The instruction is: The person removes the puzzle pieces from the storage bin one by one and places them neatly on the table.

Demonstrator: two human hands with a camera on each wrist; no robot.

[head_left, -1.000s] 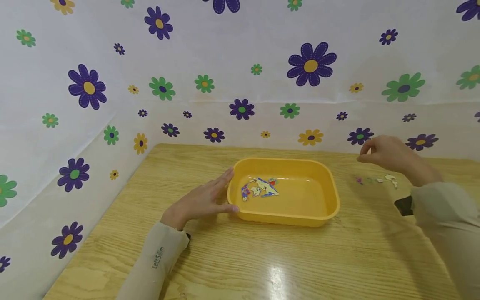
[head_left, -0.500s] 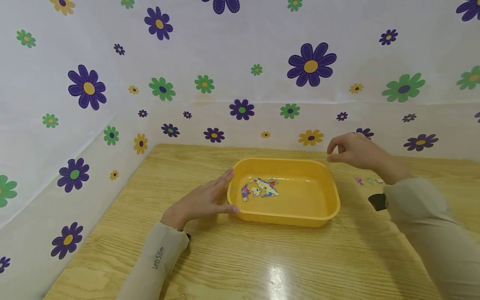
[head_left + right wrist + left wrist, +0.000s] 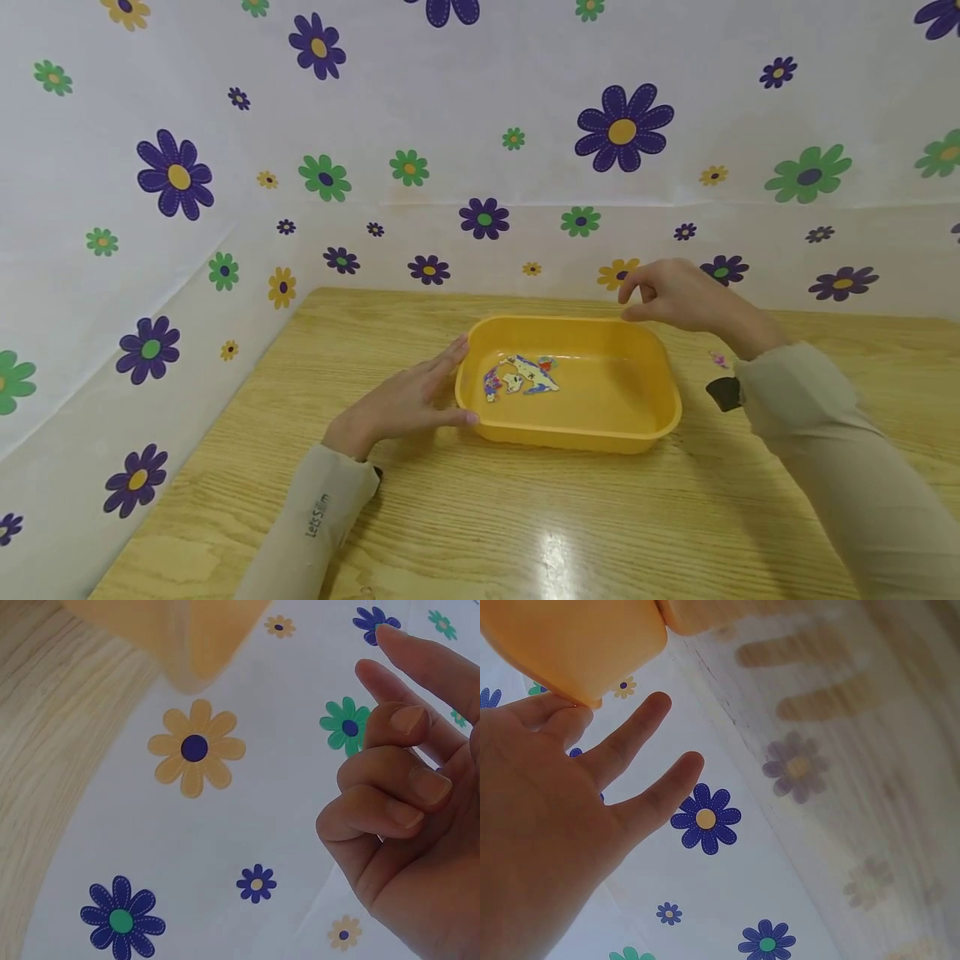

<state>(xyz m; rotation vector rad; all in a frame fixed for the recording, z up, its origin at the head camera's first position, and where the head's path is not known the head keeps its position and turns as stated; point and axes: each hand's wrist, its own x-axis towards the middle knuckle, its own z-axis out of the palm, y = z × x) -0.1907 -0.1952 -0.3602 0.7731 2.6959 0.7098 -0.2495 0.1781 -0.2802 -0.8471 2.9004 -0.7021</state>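
A yellow plastic tray (image 3: 577, 435) stands on the wooden table. At its left end lie several flat, irregular cut-out pieces (image 3: 532, 373), cream with blue, purple and red; their exact kind is unclear. My left hand (image 3: 405, 404) rests against the tray's left side with fingers spread, some touching the wall and rim. My right hand (image 3: 678, 292) hovers by the tray's back right corner. Its thumb and index finger are apart, with nothing visible between them; in the right wrist view the other fingers of this hand (image 3: 405, 787) curl loosely.
A small pink piece (image 3: 718, 359) lies on the table to the right of the tray, partly beside the right sleeve. Behind the table (image 3: 420, 533) and along its left side hangs a white cloth (image 3: 450, 108) printed with flowers.
My right hand has moved left from above the loose pieces on the right to the tray's back right corner. Its arm now covers most of those pieces. The left hand stays put.
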